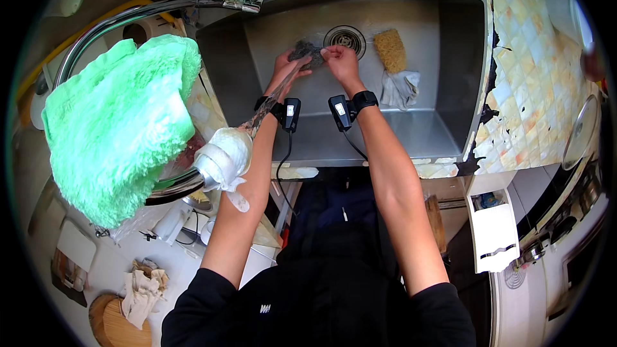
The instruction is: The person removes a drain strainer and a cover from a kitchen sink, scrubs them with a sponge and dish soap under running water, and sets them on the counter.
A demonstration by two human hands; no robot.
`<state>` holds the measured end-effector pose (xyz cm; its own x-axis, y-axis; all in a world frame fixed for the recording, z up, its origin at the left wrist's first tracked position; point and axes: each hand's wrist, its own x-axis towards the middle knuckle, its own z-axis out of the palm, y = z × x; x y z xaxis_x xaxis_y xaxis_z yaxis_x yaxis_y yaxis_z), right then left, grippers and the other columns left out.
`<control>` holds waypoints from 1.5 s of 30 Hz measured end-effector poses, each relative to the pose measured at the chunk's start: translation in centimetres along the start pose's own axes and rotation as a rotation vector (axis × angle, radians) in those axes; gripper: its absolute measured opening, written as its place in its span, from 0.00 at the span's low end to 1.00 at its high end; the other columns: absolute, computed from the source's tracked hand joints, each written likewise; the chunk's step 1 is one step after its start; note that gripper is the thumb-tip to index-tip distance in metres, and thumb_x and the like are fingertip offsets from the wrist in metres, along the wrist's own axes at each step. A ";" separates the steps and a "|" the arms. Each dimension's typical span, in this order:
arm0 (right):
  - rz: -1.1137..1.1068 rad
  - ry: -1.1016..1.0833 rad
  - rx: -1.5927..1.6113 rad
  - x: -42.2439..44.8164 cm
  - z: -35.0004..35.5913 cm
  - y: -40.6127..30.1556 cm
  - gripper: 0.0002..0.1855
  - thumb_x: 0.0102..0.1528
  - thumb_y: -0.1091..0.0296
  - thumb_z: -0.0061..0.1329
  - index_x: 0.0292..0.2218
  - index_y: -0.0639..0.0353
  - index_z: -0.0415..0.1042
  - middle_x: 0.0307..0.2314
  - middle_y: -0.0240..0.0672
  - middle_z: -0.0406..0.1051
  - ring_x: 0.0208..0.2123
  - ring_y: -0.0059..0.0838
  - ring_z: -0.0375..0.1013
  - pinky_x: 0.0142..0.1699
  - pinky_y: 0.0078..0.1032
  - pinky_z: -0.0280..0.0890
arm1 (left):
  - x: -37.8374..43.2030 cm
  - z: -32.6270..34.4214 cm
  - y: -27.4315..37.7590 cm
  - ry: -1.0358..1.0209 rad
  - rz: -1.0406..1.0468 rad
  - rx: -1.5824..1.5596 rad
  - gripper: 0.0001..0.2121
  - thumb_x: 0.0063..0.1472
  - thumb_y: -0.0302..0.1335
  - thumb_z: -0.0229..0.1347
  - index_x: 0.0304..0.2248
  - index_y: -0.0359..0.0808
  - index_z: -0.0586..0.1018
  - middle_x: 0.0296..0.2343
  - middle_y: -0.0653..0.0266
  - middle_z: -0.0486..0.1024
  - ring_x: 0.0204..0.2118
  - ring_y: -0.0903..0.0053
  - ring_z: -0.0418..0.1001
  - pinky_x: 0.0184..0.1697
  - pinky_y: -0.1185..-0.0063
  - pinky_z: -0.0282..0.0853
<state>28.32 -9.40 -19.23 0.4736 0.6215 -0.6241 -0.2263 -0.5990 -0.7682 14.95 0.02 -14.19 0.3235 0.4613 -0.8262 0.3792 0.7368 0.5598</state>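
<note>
My left hand grips a grey steel-wool scouring pad over the stainless-steel sink. The fingertips of my right hand pinch the pad's right edge. Water runs from the cloth-wrapped faucet outlet onto the pad and my left hand. The round drain strainer lies just behind my right hand. To its right, a tan scrubbing sponge rests on the sink floor, its lower end touching a crumpled grey-white cloth.
A green fluffy towel hangs over the curved chrome faucet pipe on the left. Tile-patterned counter with torn edges borders the sink's right side. A glass lid stands at far right. An open white drawer or bin juts below the counter.
</note>
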 end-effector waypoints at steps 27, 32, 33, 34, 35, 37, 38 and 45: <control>-0.403 0.341 -0.956 -0.5 -9.9 -6.8 0.19 0.44 0.65 0.56 0.40 0.59 0.72 0.38 0.45 0.69 0.40 0.46 0.68 0.44 0.38 0.64 | 1.2 -0.6 2.9 -0.082 0.794 1.554 0.19 0.54 0.28 0.57 0.47 0.42 0.73 0.40 0.60 0.69 0.40 0.64 0.72 0.39 0.70 0.72; -0.407 0.470 -1.091 -2.8 -12.4 -5.0 0.27 0.43 0.66 0.57 0.46 0.60 0.67 0.41 0.45 0.65 0.44 0.45 0.65 0.45 0.40 0.61 | 1.9 -0.8 1.2 0.116 0.757 1.484 0.16 0.56 0.30 0.55 0.45 0.43 0.74 0.40 0.62 0.69 0.39 0.65 0.73 0.39 0.69 0.72; -0.365 0.418 -1.078 -2.8 -12.7 -4.3 0.27 0.43 0.66 0.57 0.46 0.61 0.67 0.40 0.45 0.66 0.43 0.45 0.65 0.45 0.40 0.62 | 1.8 -0.3 1.4 0.123 0.748 1.454 0.15 0.55 0.30 0.56 0.44 0.43 0.75 0.40 0.62 0.69 0.39 0.65 0.73 0.39 0.69 0.72; -0.323 0.366 -1.063 -2.6 -12.8 -3.6 0.27 0.43 0.66 0.57 0.46 0.61 0.67 0.40 0.45 0.66 0.42 0.45 0.66 0.44 0.40 0.62 | 1.6 0.2 1.5 0.132 0.738 1.424 0.15 0.55 0.29 0.56 0.44 0.43 0.75 0.40 0.63 0.69 0.38 0.65 0.73 0.39 0.69 0.72; -0.326 0.356 -1.057 -2.4 -12.7 -2.9 0.27 0.43 0.67 0.57 0.45 0.61 0.67 0.39 0.46 0.66 0.42 0.46 0.67 0.44 0.40 0.63 | 1.5 0.5 1.8 0.141 0.728 1.394 0.14 0.55 0.28 0.56 0.43 0.43 0.76 0.40 0.63 0.68 0.38 0.65 0.74 0.39 0.69 0.72; -0.339 0.324 -1.051 -1.9 -12.6 -2.4 0.25 0.43 0.68 0.56 0.44 0.62 0.67 0.38 0.46 0.67 0.40 0.46 0.68 0.42 0.40 0.64 | 1.7 0.1 1.4 0.095 0.762 1.373 0.14 0.54 0.25 0.56 0.41 0.43 0.76 0.39 0.64 0.68 0.37 0.66 0.74 0.38 0.70 0.72; -0.349 0.310 -1.049 -1.8 -12.7 -2.2 0.24 0.43 0.69 0.55 0.43 0.61 0.68 0.37 0.46 0.67 0.39 0.46 0.68 0.42 0.39 0.65 | 1.8 -0.1 1.2 0.072 0.780 1.362 0.13 0.53 0.24 0.56 0.40 0.43 0.76 0.39 0.64 0.68 0.36 0.66 0.74 0.38 0.70 0.72; -0.326 0.302 -1.050 -0.3 -12.5 -2.5 0.12 0.44 0.72 0.51 0.34 0.60 0.74 0.33 0.47 0.68 0.36 0.46 0.70 0.39 0.39 0.67 | 2.0 -0.7 1.5 -0.015 0.896 1.423 0.13 0.54 0.22 0.54 0.40 0.45 0.76 0.39 0.64 0.68 0.35 0.66 0.74 0.37 0.71 0.72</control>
<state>39.43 -14.39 -15.33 0.5971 0.7630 -0.2475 0.7021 -0.6463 -0.2990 15.49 2.36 -15.04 0.8609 0.4477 -0.2417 0.5086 -0.7428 0.4355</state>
